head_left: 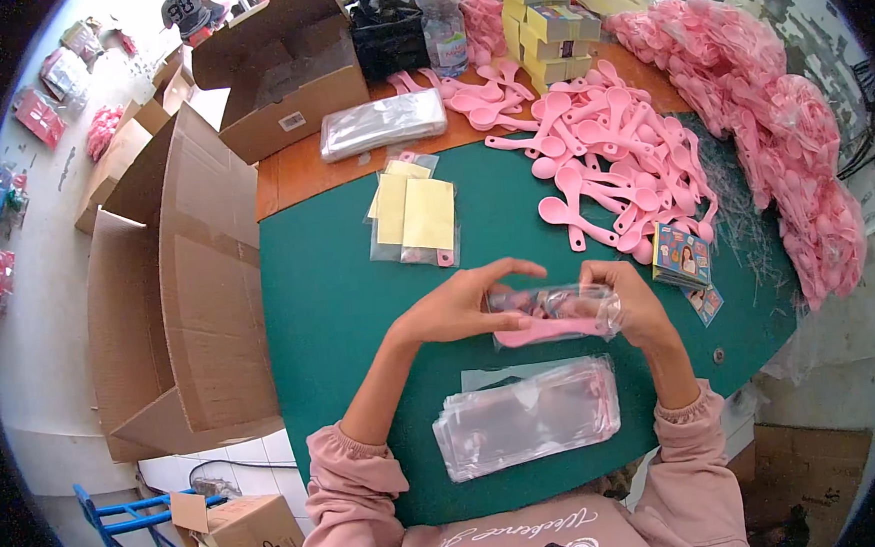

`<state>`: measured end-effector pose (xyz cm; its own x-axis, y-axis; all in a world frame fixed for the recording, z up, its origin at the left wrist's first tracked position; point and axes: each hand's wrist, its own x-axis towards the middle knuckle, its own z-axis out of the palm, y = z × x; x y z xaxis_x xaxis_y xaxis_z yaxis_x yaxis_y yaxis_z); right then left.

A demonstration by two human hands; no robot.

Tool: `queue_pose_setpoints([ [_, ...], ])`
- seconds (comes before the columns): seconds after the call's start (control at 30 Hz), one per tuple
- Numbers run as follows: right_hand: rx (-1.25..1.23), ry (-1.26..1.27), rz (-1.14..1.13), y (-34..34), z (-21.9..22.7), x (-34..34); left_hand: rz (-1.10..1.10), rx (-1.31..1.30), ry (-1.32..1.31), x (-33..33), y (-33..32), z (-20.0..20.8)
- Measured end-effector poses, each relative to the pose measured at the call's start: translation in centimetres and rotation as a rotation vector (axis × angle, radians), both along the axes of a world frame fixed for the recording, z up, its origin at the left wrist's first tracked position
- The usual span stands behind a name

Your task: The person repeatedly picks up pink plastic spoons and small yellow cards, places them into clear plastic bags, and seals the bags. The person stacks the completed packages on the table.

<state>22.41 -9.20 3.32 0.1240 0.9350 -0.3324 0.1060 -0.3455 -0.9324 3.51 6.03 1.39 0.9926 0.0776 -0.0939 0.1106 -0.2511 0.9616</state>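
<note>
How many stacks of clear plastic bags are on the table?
2. One stack of clear bags lies on the green mat just in front of the person, below both hands. The other stack lies on the bare wood beside the open cardboard box. Clutter may hide more.

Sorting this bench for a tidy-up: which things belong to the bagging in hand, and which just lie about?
In use: clear bag with pink spoon held by left hand and right hand; stack of clear bags; loose pink spoons; small cards.
Lying about: water bottle; cardboard boxes.
</note>
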Motion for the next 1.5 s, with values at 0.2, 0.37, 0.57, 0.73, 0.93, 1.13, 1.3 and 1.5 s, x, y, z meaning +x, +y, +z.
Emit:
queue_pose_setpoints([
  [0.2, 0.148, 0.362, -0.025, 0.0, 1.3, 0.0, 0.453, -0.461, -0.094, -0.3, 0.5, 0.1],
  [0.37, 0.067, 0.361, 0.033, 0.1, 0.7, 0.2, 0.457, -0.477, -0.133, -0.4, 0.6, -0.9],
  [0.57, 0.342, -0.259, -0.193, 1.6, 0.3, -1.2, 0.872, 0.135, -0.197, 0.4, -1.8, -1.9],
  [0.73, 0.478, -0.690, 0.061, 1.5, 0.3, -2.2, 0.608, -0.669, 0.016, -0.4, -3.6, -2.0],
  [0.93, 0.540, -0.770, 0.122, 2.7, -1.3, -4.0, 0.630, -0.455, 0.046, -0.5, -3.8, -2.0],
  [1.13, 0.562, -0.790, 0.238, 4.0, -1.9, -3.6, 0.698, -0.490, 0.083, -0.3, -3.9, -2.2],
  [1.3, 0.569, -0.763, 0.292, 4.1, -2.0, -3.6, 0.709, -0.441, 0.087, 0.0, -4.1, -1.8],
  [1.5, 0.673, -0.898, 0.296, 4.0, -2.0, -3.9, 0.801, -0.336, 0.049, 0.9, -3.7, -1.8],
])
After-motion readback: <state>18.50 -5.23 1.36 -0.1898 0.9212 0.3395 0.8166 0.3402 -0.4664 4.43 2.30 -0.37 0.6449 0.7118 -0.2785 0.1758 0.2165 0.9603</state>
